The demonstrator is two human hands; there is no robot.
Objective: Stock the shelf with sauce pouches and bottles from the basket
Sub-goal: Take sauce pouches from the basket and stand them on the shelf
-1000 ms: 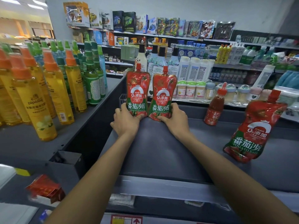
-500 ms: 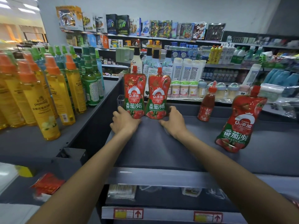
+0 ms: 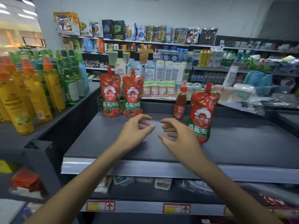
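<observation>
1. Nearest, both forearms are seen reaching from six o'clock over the front lip of the grey shelf (image 3: 161, 168), on which the sauce goods are being stocked.
2. Just beyond, the left hand (image 3: 134, 133) and right hand (image 3: 179, 136) are held over the bare shelf surface, fingers loosely curled and spread; nothing is gripped by either, and no contact with any pouch can be made out.
3. At about two o'clock from the right hand, the leaning tomato pouch (image 3: 203, 117) is found just beside, partly hidden by that hand. Its long axis is tilted, spout toward one o'clock. The right hand is judged clearly the nearer for straightening it.
4. Behind that pouch, at about one o'clock, a small red sauce bottle (image 3: 179, 102) is stood upright.
5. At eleven to twelve o'clock from the left hand, two upright tomato pouches (image 3: 121, 97) are set side by side, touching, at the back left of the shelf, spouts up.
6. No basket can be made out, so the next pick is judged to lie outside the view.
7. Farthest, other shelves of bottles are seen.
</observation>
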